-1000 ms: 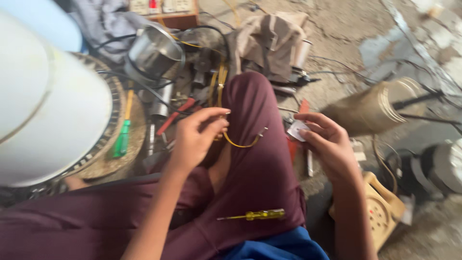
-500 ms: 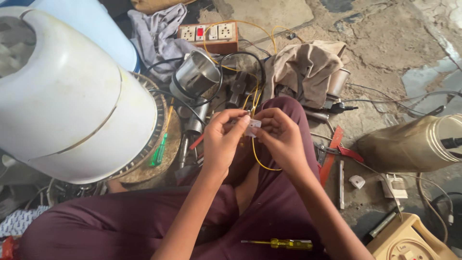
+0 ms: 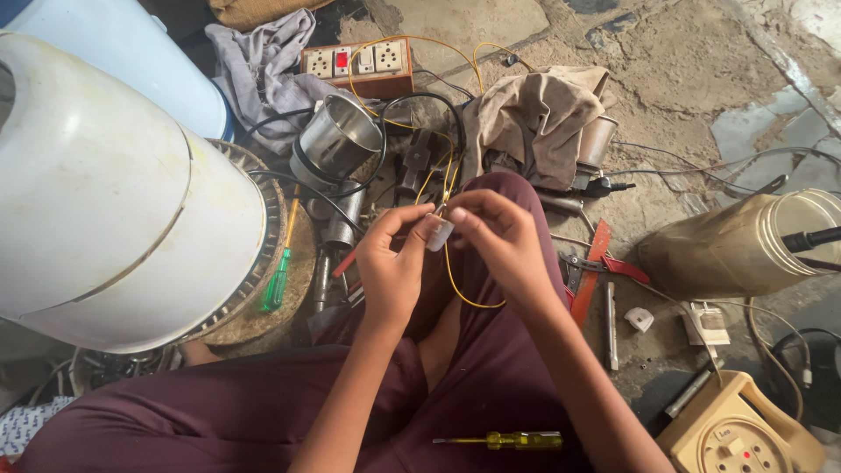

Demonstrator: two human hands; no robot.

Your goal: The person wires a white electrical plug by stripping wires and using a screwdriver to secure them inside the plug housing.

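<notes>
Both hands meet above my knee in maroon trousers. My left hand and my right hand pinch a small whitish part between their fingertips. A thin yellow wire runs from that part, loops down below my right hand and leads away toward the floor clutter. A yellow-handled screwdriver lies on my thigh, untouched.
A big white drum-shaped housing fills the left. A green screwdriver, a steel cup, a socket board, rags, red-handled pliers, a tan cylinder and a beige switch box lie around on the dirt floor.
My hands, apart a second ago, have come together on the small whitish part and the yellow wire. The view has tipped back and shifted, showing more of the floor.
</notes>
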